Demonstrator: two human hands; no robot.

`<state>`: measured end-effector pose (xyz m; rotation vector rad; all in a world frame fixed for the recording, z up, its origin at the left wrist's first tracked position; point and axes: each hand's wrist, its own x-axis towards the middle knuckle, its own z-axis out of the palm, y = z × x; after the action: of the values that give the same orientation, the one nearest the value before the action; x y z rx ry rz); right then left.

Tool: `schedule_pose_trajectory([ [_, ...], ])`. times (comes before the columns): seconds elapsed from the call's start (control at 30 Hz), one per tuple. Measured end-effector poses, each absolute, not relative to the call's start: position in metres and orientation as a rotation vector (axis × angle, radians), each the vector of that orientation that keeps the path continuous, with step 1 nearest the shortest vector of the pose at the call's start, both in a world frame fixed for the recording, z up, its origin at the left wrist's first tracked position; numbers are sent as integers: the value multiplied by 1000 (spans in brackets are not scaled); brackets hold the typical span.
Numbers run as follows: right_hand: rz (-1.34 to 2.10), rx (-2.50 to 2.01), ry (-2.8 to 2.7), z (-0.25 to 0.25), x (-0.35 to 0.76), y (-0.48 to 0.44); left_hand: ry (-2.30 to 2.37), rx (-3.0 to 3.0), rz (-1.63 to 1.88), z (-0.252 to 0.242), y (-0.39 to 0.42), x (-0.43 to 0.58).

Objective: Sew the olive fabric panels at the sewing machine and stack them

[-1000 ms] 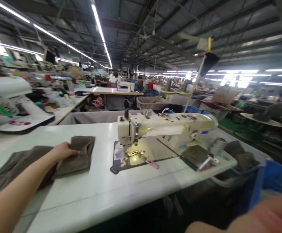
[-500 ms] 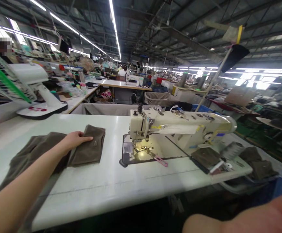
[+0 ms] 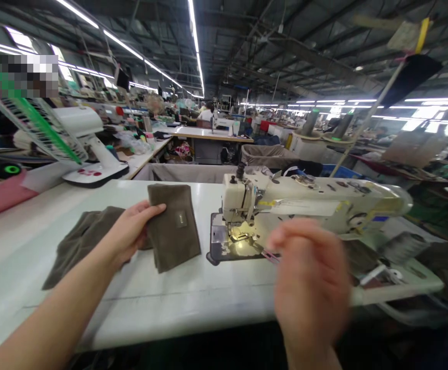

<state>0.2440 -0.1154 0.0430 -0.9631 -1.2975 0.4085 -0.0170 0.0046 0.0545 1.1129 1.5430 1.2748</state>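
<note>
One cloth (image 3: pixel 173 239), likely soft, light; your left hand (image 3: pixel 131 226) grips its left edge, probably best; your right hand (image 3: pixel 311 288), blurred: cannot tell.

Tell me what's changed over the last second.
The left hand has tipped the folded cloth up and brought it nearer the machine. The right hand, low in view before, has come up in front of the machine. The other cloth stays on the table.

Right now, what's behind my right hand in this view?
Beyond the blurred right hand, the sewing machine and white table show. A pink tool and some brown cloth peek out at opposite sides. Whatever the hand covers cannot be seen.
</note>
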Motion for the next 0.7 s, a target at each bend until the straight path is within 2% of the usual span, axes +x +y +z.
schedule_pose_trajectory([
  [0.1,916,-972,-1241,25,208,-64,1312,936,1398,51,-22,8],
  [0.27,1269,-967,-1166,-23,186,-41,1118,604,1556,32,-46,30],
  [0.7,1269,-995,-1125,-36,199,-34,1009,271,1584,9,-64,36],
])
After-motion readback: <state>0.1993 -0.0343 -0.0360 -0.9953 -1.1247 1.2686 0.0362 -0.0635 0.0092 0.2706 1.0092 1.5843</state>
